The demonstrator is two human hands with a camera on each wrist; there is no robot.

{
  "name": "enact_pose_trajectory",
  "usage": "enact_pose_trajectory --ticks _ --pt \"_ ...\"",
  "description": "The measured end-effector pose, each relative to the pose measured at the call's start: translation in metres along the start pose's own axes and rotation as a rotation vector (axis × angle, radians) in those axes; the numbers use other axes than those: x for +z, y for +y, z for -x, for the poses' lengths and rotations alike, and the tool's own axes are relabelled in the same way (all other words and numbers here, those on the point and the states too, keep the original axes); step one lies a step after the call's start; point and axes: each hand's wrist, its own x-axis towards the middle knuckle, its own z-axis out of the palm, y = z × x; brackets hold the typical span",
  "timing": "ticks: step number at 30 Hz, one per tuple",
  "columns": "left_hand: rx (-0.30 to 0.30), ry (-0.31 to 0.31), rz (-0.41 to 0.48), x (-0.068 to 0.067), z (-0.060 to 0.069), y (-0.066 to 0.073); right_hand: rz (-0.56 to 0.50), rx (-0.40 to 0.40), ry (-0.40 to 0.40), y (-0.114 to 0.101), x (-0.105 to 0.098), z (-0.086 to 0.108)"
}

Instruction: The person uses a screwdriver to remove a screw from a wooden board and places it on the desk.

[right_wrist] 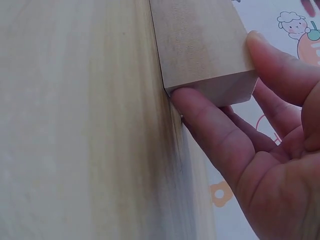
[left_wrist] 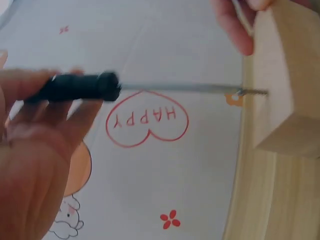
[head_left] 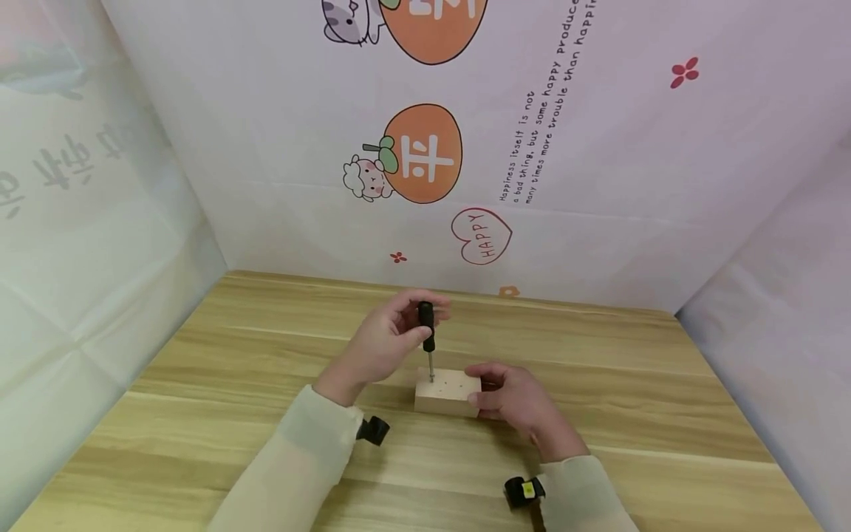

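A pale wooden block lies on the table, with several small dark holes in its top face. Near the left end of that face stands a screw, partly out of the wood. My left hand holds a black-handled screwdriver upright above it, thumb and fingers around the handle. In the left wrist view the screwdriver's shaft meets the screw head. At the block's right end my right hand grips the block; in the right wrist view its thumb and fingers touch the block's edges.
The wood-grain table runs back to a white printed backdrop with cartoon pictures and lettering. White sheets hang at both sides. A black wrist camera sits at the left cuff, another black device at the right.
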Motion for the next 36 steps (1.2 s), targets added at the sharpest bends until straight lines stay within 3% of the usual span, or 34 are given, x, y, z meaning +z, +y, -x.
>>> enact_pose_trajectory --ticks 3,6,11,17,22,25,27,29,33,36 --pt "0.019 -0.11 0.059 -0.01 -0.004 0.0 0.0 0.006 -0.001 -0.001 0.001 0.0" --pt "0.0 -0.116 0.041 -0.013 -0.007 0.0 0.001 0.008 0.0 -0.001 0.001 0.0" --pt "-0.055 -0.03 0.013 -0.009 -0.007 0.002 0.004 -0.004 -0.007 -0.001 0.001 0.0" --pt "0.003 0.077 -0.028 0.001 -0.005 0.003 0.019 -0.016 -0.019 -0.002 -0.001 0.0" --pt "0.018 0.253 -0.133 0.017 -0.001 0.007 0.012 -0.01 -0.016 -0.002 -0.001 0.001" --pt "0.018 0.319 -0.213 0.023 0.002 0.009 0.007 -0.008 -0.014 -0.002 -0.001 0.001" --pt "0.013 0.302 -0.236 0.021 0.002 0.01 0.006 -0.009 -0.011 -0.002 -0.001 0.001" --pt "0.004 0.236 -0.212 0.016 0.002 0.009 0.007 -0.007 -0.004 -0.002 0.0 0.0" --pt "-0.018 0.062 -0.082 0.003 0.002 0.006 0.004 -0.005 0.013 0.0 0.003 0.0" --pt "-0.024 -0.004 -0.018 -0.002 0.002 0.004 0.0 -0.01 0.015 0.001 0.006 0.0"
